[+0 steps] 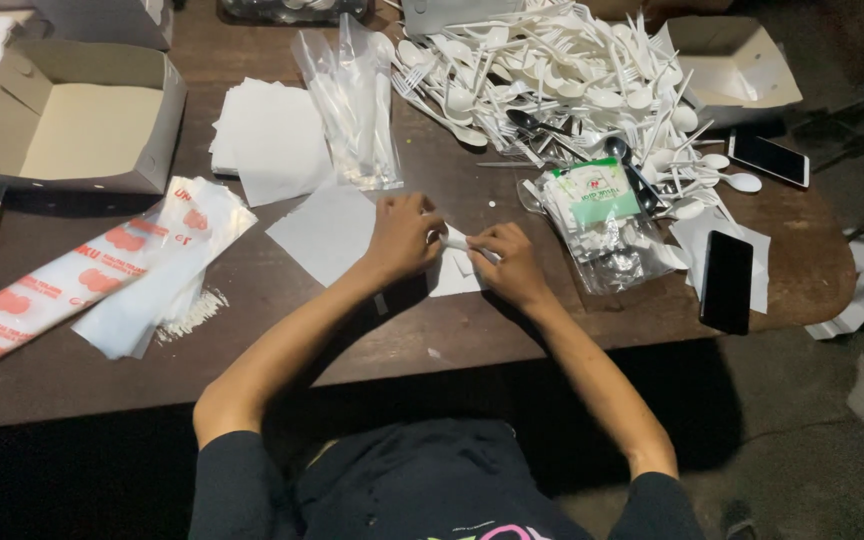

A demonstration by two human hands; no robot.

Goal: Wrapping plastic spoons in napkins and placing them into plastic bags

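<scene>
My left hand (404, 236) and my right hand (510, 262) meet over the dark wooden table (282, 330), both pinching a small white paper napkin (457, 262) that wraps something white between my fingers. What is inside the napkin is hidden by my fingers. A loose white napkin sheet (320, 232) lies just left of my left hand. A big heap of white plastic spoons and forks (552, 80) lies beyond my right hand. A clear bag of packed cutlery (357, 100) rests beyond my left hand.
An open cardboard box (77, 115) stands at far left, a second one (737, 65) at far right. A stack of napkins (262, 135), a printed plastic sleeve (82, 275), a green-labelled packet (597, 205) and two phones (727, 282) (769, 158) lie around.
</scene>
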